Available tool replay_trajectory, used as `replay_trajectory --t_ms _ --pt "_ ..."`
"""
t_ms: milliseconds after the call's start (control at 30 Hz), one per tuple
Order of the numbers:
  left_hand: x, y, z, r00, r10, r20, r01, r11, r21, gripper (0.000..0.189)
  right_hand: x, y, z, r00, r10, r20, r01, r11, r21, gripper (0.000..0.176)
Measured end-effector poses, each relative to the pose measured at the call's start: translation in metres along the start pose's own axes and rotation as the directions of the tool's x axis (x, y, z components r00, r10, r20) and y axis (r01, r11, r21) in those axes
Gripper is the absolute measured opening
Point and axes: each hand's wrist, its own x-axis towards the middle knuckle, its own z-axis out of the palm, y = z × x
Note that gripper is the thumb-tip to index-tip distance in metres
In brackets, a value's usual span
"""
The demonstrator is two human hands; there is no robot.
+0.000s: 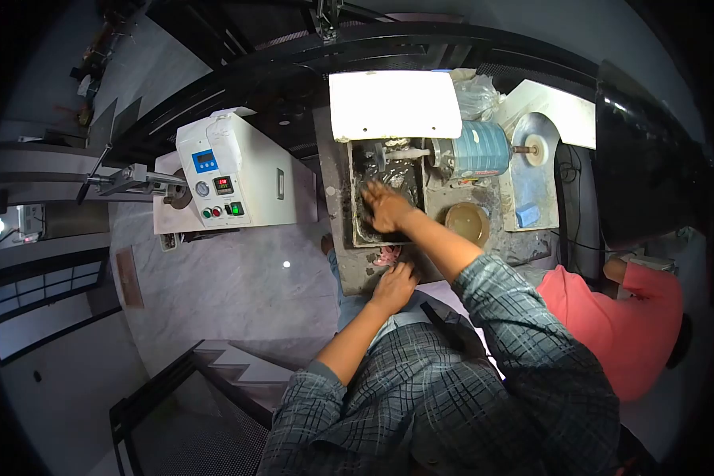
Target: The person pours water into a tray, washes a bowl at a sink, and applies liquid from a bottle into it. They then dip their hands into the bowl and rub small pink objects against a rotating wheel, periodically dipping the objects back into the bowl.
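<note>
My right hand (386, 208) reaches into a dark, wet-looking tray (354, 218) with raised walls, its fingers stretched out and apart over the dark contents. Above it in the view, a pale spindle (407, 154) of a bench polishing lathe juts over the tray. My left hand (395, 289) rests at the bench's near edge, fingers curled in, and what they hold, if anything, is hidden. Right by those fingertips lies a small pink-and-white piece (387, 255). A round tan bowl (466, 224) sits to the right of the tray, partly behind my right forearm.
The lathe's blue motor (481, 148) and a white hood (395, 105) stand behind the tray. Farther right are a white wheel (536, 150) and a blue block (527, 214). A white control machine (258, 170) stands left. Someone in a pink top (611, 317) sits close on my right.
</note>
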Motion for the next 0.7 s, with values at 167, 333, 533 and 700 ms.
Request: replay_trajectory --t_ms 167,333,533,700 --pt "-0.017 0.002 -0.036 0.930 -0.269 -0.251 0.218 0.953 -0.212 0.018 -0.033 0.012 -0.003 0.997 -0.079 0.001 0.079 0.995 -0.058 0.048" --pt "-0.024 -0.019 -0.046 0.764 -0.571 -0.300 0.351 0.758 -0.549 0.012 -0.011 0.036 -0.036 0.960 0.278 -0.040 -0.270 0.952 0.143 0.046" --pt "-0.014 -0.032 -0.061 0.670 -0.739 -0.072 0.296 0.355 -0.887 0.008 0.014 0.012 -0.012 0.860 0.495 0.120 -0.490 0.869 -0.074 0.101" --pt "-0.018 -0.048 -0.069 0.603 -0.796 -0.043 0.277 0.261 -0.925 0.013 -0.008 -0.033 0.037 0.850 0.526 0.006 -0.515 0.835 -0.196 0.060"
